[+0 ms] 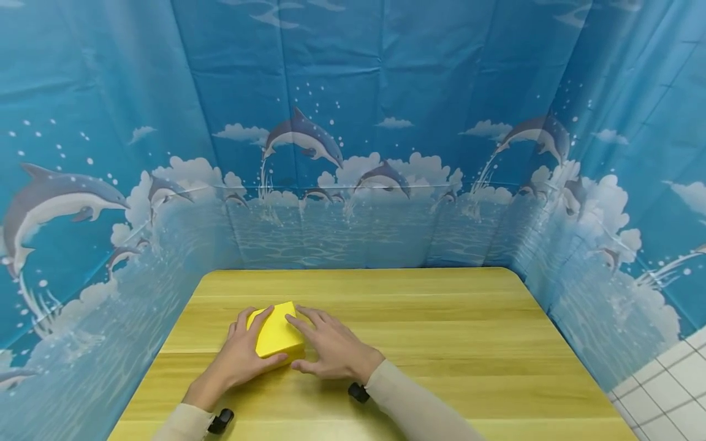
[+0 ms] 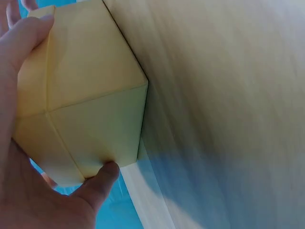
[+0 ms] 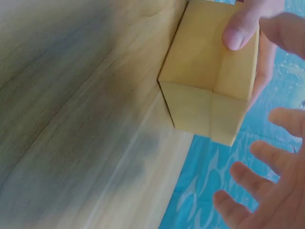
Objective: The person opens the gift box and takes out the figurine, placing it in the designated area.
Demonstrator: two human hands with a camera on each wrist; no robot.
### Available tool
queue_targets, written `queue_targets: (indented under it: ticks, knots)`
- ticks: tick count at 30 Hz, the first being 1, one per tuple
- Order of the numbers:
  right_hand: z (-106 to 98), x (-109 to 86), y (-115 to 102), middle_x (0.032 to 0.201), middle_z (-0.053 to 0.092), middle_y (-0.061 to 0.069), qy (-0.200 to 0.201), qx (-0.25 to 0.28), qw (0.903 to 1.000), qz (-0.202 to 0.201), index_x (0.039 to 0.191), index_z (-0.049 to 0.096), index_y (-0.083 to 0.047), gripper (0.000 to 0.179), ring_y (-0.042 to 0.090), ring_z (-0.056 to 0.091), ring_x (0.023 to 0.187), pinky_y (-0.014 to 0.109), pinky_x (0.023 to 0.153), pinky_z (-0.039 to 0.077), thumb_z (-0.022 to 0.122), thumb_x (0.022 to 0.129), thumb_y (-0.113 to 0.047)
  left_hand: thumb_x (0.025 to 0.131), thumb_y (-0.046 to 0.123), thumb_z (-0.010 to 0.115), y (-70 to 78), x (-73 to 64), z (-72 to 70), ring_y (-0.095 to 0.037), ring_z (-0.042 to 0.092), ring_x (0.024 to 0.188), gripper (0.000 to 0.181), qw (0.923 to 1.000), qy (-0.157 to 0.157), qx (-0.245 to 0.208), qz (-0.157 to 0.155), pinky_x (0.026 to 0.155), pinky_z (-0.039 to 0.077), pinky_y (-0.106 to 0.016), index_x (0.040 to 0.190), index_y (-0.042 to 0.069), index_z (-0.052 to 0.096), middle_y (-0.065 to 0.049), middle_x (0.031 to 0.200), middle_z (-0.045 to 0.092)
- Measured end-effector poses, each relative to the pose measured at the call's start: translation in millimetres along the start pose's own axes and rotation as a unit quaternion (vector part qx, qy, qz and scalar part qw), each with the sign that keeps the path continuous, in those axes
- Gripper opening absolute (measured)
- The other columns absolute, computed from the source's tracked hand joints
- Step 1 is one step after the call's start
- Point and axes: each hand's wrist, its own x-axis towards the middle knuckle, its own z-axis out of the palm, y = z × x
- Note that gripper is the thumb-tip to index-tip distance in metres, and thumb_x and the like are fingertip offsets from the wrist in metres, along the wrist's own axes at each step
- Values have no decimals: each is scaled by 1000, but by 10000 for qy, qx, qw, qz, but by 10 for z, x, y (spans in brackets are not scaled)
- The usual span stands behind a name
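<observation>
A yellow box [image 1: 278, 334] with a seam near its top, like a lid's edge, sits on the table left of the middle. My left hand [image 1: 242, 352] grips it from the left, thumb along the near side and fingers over the far left edge. In the left wrist view, the thumb and a fingertip press two faces of the box [image 2: 95, 62]. Just right of the box is my right hand [image 1: 333, 346], its fingers spread beside the right side. The right wrist view shows a gap between those fingers [image 3: 257, 183] and the box [image 3: 195, 47].
The wood-grain table [image 1: 441, 355] has rounded far corners. A blue curtain [image 1: 353, 233] printed with dolphins and waves hangs behind it and along both sides. White tiles [image 1: 670, 380] show at the lower right. Each wrist wears a small black device [image 1: 358, 392].
</observation>
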Motion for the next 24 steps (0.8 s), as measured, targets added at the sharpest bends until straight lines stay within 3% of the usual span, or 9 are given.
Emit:
queue_targets:
  ticks: [5, 13, 18, 24]
  knots:
    - [11, -27, 67, 196, 22, 9, -293, 61, 9996, 17, 186, 31, -31, 89, 38, 42, 175, 60, 135, 49, 64, 113, -70, 93, 78, 87, 134, 10, 67, -58, 48, 155, 117, 9995, -117, -104, 280, 112, 55, -79, 185, 27, 35, -29, 183, 30]
    - [5, -179, 235, 197, 16, 10, -435, 1020, 9935, 259, 170, 48, -31, 71, 36, 37, 177, 56, 129, 55, 78, 110, -56, 92, 82, 86, 321, -37, 182, -54, 44, 160, 118, 9978, -404, -311, 421, 113, 57, -75, 185, 33, 33, -24, 186, 27]
    - [-14, -294, 319, 193, 26, 14, -501, 1402, 9881, 396, 160, 53, -29, 69, 36, 50, 169, 50, 123, 60, 86, 104, -52, 91, 84, 85, 440, -58, 270, -50, 43, 159, 121, 9960, -574, -466, 507, 111, 59, -71, 186, 30, 32, -23, 187, 26]
    - [-106, -434, 411, 186, 36, 15, -438, 1425, 9876, 487, 157, 54, -29, 72, 34, 61, 157, 47, 120, 62, 91, 99, -51, 90, 83, 87, 594, -13, 354, -44, 43, 160, 129, 9948, -567, -536, 658, 116, 57, -66, 185, 19, 28, -17, 187, 28]
